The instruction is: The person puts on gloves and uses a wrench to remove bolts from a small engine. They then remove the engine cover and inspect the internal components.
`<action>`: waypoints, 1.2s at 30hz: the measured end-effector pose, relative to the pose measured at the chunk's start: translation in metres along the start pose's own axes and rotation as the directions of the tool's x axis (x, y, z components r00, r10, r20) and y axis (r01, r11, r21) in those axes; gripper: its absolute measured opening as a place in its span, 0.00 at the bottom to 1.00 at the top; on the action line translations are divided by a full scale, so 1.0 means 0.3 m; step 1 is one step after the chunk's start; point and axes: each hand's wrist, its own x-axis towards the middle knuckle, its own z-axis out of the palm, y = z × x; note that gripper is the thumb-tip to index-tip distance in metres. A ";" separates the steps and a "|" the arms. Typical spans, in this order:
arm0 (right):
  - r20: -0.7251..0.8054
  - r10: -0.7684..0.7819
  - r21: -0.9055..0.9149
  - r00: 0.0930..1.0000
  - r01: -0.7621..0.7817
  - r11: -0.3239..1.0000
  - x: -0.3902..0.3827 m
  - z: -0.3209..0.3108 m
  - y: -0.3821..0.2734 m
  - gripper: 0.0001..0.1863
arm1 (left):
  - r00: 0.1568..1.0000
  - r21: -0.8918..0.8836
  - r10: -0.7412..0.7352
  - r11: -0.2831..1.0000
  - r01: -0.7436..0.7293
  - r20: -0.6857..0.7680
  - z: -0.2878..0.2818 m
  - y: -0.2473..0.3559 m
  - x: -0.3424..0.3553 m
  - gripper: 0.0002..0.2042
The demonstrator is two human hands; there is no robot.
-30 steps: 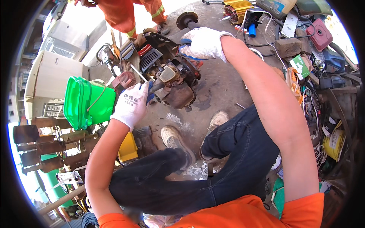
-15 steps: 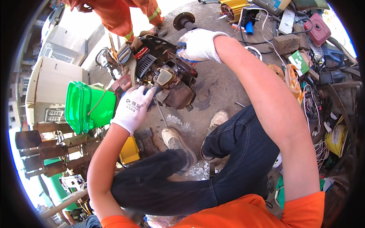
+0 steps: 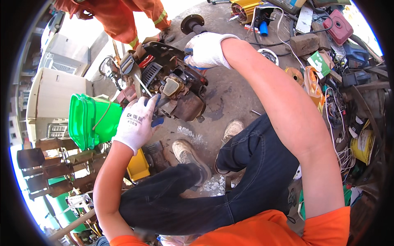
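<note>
On the ground ahead lies a small dirty engine with dark housing, grey cooling fins and a tan squarish part on top. My right hand, in a white glove with blue palm, curls over its far right side; the exact part under the fingers is hidden. Beyond that hand a dark shaft with a round flange sticks out. My left hand, gloved alike, is closed at the engine's near left side. A thin silver rod projects from its fingers, pointing up and left; its other end is hidden.
A green bucket and a yellow bin stand at left, near rusty metal parts. A person in orange trousers stands beyond the engine. Cables, a brick, a red container and other clutter fill the right.
My left hand has moved slightly down and left and turned. The rod pointed down toward my shoe and now points up and left. My right hand stays on the engine.
</note>
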 end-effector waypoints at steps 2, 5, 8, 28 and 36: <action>0.012 -0.018 -0.009 1.000 0.018 1.000 -0.001 -0.008 -0.006 0.24 | 0.997 0.004 -0.040 0.999 0.040 0.069 0.052 -0.012 -0.002 0.25; -0.013 -0.024 0.012 1.000 0.024 1.000 0.003 -0.005 -0.011 0.24 | 0.958 -0.157 -0.271 0.946 0.283 0.098 0.070 -0.005 -0.003 0.18; -0.018 -0.028 0.016 0.999 0.029 0.999 -0.007 -0.008 -0.018 0.23 | 0.813 -0.069 -0.518 0.831 0.552 0.265 0.075 -0.026 0.030 0.15; -0.005 0.009 0.009 1.000 -0.009 1.000 0.000 0.006 0.018 0.26 | 0.975 -0.119 -0.223 0.968 0.222 0.003 -0.002 0.008 -0.010 0.23; 0.047 0.020 0.022 0.999 -0.021 1.000 0.005 -0.006 -0.001 0.26 | 0.850 -0.233 -0.495 0.818 0.525 0.179 0.062 -0.022 0.008 0.14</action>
